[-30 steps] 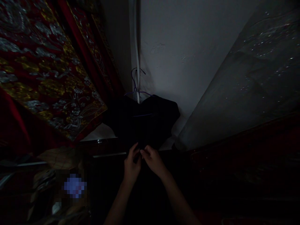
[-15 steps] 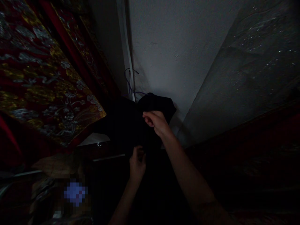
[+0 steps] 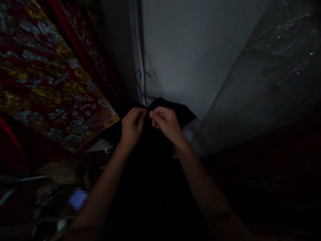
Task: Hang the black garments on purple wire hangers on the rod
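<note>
In the dim head view, a black cloth or garment (image 3: pixel 155 147) spreads in front of me against the pale wall; the dark hides its folds. My left hand (image 3: pixel 132 125) is over its upper part, thumb and fingertips pinched together. Close beside it, my right hand (image 3: pixel 166 123) is also in a pinch, its other fingers curled. The two sets of fingertips nearly meet near the cloth's top edge. Whatever sits between them is too small or dark to make out. A thin purple cord (image 3: pixel 150 97) shows just above the cloth.
Red fabric with gold and silver embroidery (image 3: pixel 62 90) hangs at left. A narrow pale strip (image 3: pixel 140 50) runs up the wall (image 3: pixel 200 43). Shiny clear plastic sheeting (image 3: pixel 271 67) covers the right side. Jumbled items and a blurred blue patch (image 3: pixel 78 198) are at lower left.
My left hand has risen from low on the black cloth to beside my right hand. The right hand has shifted slightly up, its fingers still pinched.
</note>
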### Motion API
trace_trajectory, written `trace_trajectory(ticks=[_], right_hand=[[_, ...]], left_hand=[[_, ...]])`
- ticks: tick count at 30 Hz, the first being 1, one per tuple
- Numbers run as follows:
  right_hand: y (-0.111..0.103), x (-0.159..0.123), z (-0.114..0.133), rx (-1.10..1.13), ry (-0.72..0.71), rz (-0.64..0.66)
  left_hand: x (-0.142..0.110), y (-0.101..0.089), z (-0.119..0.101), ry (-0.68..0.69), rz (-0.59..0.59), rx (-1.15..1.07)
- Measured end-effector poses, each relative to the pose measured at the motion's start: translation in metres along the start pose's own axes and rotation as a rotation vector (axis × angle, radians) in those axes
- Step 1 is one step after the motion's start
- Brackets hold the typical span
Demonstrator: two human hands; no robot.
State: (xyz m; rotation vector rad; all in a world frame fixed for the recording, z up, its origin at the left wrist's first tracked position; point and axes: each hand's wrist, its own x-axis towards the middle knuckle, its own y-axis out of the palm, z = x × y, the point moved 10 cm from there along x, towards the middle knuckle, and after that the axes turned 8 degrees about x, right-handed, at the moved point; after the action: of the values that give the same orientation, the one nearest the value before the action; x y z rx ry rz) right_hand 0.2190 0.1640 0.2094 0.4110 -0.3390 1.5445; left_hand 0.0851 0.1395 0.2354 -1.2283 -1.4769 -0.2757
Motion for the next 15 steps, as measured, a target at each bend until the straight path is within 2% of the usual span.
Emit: trace_trajectory(ticks=[3, 5, 6, 8, 10, 13, 15], right_hand=[[-0.003, 0.002, -0.021, -0.150, -0.053, -0.077], [-0.003, -0.005, -0.057, -0.220, 0.016, -0.099], [-0.003, -0.010, -0.078, -0.237, 0.078, -0.090], [-0.002, -0.026, -0.113, -0.211, 0.186, -0.052], [-0.004, -0.041, -0.129, -0.136, 0.232, -0.033], [-0.005, -0.058, -0.122, -0.045, 0.232, -0.026], [0.000, -0.064, -0.110, -0.022, 0.237, -0.007]], left_hand=[[0.012, -0.005, -0.003, 0.019, -0.027, 0.077], [0.014, -0.020, 0.010, -0.052, -0.121, 0.092], [0.014, -0.031, 0.023, -0.112, -0.190, 0.088], [0.013, -0.055, 0.061, -0.251, -0.311, 0.074], [0.010, -0.073, 0.109, -0.371, -0.367, 0.055], [-0.008, -0.087, 0.183, -0.579, -0.424, -0.012], [-0.029, -0.082, 0.217, -0.670, -0.419, -0.084]])
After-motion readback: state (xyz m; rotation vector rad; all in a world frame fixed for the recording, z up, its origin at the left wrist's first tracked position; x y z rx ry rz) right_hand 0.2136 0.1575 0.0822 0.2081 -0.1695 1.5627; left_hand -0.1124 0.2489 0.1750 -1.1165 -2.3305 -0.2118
